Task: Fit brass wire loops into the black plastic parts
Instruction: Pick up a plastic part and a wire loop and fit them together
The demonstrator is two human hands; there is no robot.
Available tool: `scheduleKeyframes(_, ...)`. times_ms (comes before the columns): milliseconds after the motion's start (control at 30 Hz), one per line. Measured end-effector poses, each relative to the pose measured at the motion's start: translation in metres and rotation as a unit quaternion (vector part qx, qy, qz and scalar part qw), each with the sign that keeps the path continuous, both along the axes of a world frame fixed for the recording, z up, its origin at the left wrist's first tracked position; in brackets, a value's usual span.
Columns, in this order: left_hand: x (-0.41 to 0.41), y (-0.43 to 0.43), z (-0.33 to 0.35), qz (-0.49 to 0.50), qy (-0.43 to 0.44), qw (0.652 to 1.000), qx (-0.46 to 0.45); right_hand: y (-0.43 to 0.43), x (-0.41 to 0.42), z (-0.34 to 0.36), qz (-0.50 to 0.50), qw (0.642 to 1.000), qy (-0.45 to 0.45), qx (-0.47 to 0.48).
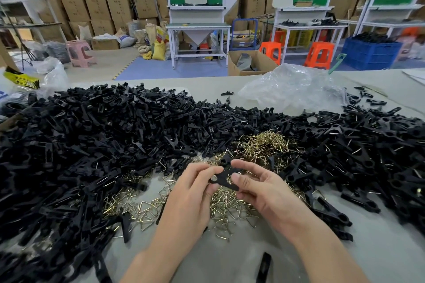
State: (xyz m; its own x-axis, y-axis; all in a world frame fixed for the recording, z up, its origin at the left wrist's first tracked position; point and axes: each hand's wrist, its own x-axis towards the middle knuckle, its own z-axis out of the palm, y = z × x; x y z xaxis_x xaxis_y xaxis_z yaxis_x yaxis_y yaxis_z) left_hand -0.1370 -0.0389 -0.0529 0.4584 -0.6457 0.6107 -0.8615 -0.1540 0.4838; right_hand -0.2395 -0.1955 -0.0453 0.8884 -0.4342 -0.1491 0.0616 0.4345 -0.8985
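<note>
Over triangular brass loops [226, 204] — matte black part [226, 178]

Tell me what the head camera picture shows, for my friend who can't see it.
A left hand and a right hand pinch one black plastic part between them, above a pile of brass wire loops on a grey table. Big heaps of black parts lie all around, with a crumpled clear plastic bag behind them.
</note>
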Motion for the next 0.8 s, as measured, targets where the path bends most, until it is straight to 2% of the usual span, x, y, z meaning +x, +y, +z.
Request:
scheduleKeyframes(433,0.002,-0.001,-0.001,-0.025,-0.026,0.999,-0.006,0.002,0.002,0.001,0.012,0.999,0.005,-0.033)
scheduleKeyframes(633,-0.004,-0.002,0.003,-0.057,0.115,0.989,-0.072,0.012,0.002,0.008,0.079,0.994,-0.075,0.031)
scheduleKeyframes(800,-0.021,-0.006,0.005,-0.122,0.219,0.967,-0.036,0.026,-0.002,0.011,0.171,0.977,-0.117,0.051)
